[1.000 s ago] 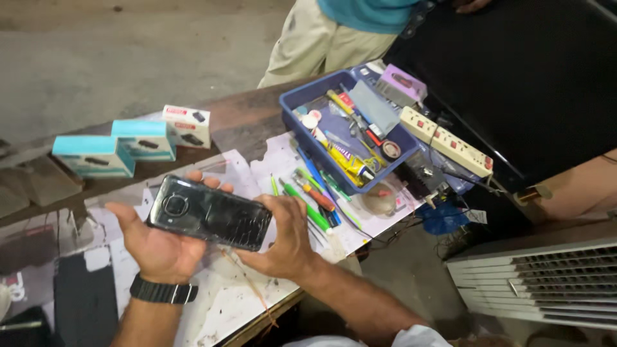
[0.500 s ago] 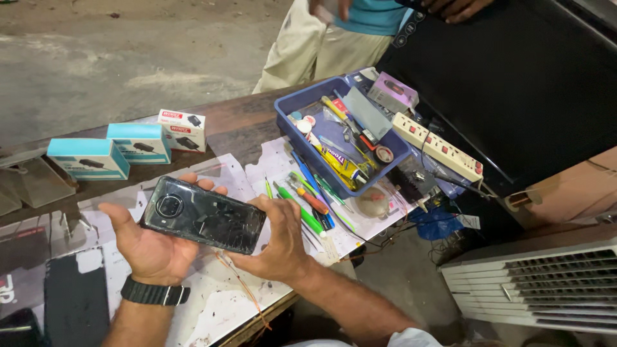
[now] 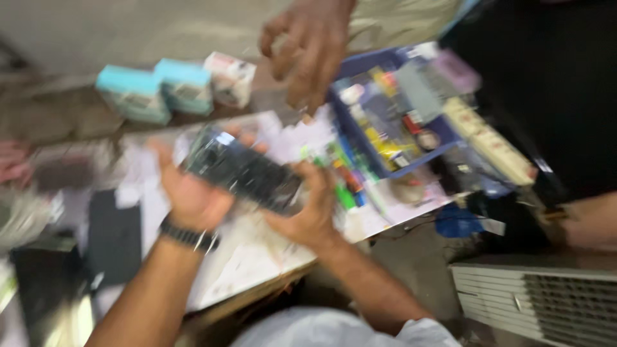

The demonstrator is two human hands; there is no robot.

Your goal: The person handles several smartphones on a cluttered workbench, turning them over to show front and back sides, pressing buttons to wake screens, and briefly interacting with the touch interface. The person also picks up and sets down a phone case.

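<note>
The head view is blurred by motion. A dark smartphone [image 3: 241,170] lies slantwise across both my palms, above a paper-covered table [image 3: 257,263]. My left hand [image 3: 193,196], with a black wristband, cups its upper end from below. My right hand [image 3: 308,212] supports its lower end with the fingers curled at the edge. Another person's hand [image 3: 308,45] hangs over the table from the far side, fingers bent down, a short way above and beyond the phone and apart from it.
A blue tray [image 3: 344,125] of tools and pens sits to the right, with a white power strip [image 3: 491,144] beside it. Two teal boxes [image 3: 154,90] and a white box [image 3: 229,77] stand at the back. A dark flat object [image 3: 116,234] lies left; a white vented unit [image 3: 546,299] is at lower right.
Another person's hand has come down into view over the table. The camera has swung, blurring the picture. The phone stays in both my hands, shifted slightly right in the view.
</note>
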